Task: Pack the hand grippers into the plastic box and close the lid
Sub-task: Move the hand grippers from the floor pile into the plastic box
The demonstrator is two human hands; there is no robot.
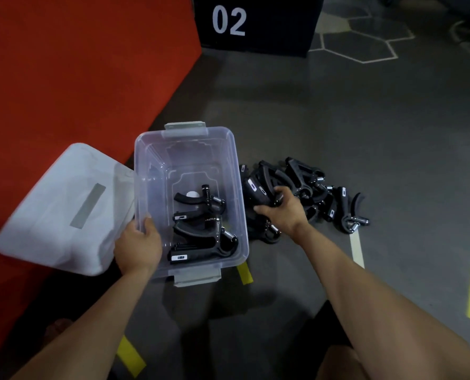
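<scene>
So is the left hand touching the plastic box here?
Touching. The head view shows the left hand gripping the near left rim of the plastic box, its fingers curled over the edge.

Single head view, looking steeply down, close over plastic box (229,149) on floor (365,133).

left hand (138,244): bare, no glove, ring or watch showing
right hand (279,212): bare, no glove or wristband
forearms: both bare to the lower frame edge, no sleeves in view
legs: bare knee, lower right of the frame
</scene>
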